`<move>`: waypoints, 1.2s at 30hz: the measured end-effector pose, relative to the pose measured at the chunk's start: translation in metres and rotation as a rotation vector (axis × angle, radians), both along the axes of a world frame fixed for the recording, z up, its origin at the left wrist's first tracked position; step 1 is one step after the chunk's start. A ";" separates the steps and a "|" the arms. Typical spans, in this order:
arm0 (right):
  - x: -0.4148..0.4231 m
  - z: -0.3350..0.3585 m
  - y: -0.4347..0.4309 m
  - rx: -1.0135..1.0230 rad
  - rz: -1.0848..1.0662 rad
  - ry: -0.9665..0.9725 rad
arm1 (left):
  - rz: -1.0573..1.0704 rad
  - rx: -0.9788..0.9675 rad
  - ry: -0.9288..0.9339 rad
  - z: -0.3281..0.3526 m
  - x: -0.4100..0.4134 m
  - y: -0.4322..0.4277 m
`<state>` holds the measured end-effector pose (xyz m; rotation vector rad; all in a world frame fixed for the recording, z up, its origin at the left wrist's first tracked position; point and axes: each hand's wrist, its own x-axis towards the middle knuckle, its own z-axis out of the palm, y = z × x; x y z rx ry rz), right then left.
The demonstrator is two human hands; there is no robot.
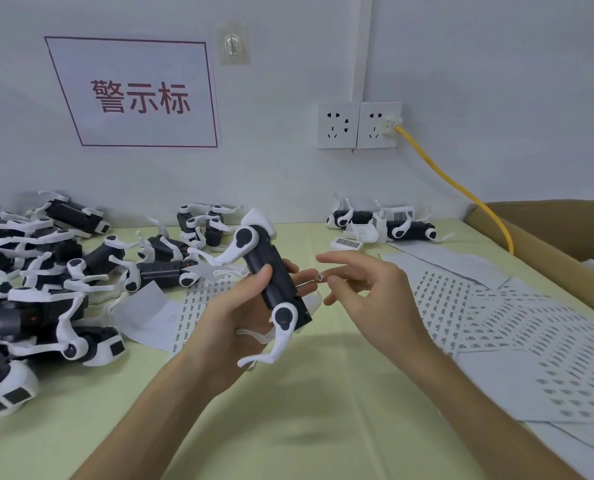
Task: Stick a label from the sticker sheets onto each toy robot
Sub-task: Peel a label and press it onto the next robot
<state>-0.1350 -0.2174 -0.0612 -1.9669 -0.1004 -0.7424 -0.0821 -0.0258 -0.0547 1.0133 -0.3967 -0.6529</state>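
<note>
Left hand point(229, 323) grips the toy robot point(271, 271), slanting up-left; right hand point(368, 289) pinches a label point(320, 278) just right of it.

Black-and-white toy robot point(271, 271) is held tilted, tiny label point(320, 278) beside it
</note>
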 end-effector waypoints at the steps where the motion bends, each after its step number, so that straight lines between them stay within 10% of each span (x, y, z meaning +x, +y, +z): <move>1: 0.000 0.000 0.000 -0.006 -0.002 0.001 | 0.005 -0.007 -0.002 0.000 0.000 0.000; 25: 0.001 -0.004 -0.001 -0.285 -0.166 -0.202 | 0.149 0.099 -0.116 -0.003 -0.016 -0.003; 36: 0.001 0.009 0.000 0.327 0.164 0.055 | 0.314 0.020 0.039 -0.003 -0.009 -0.009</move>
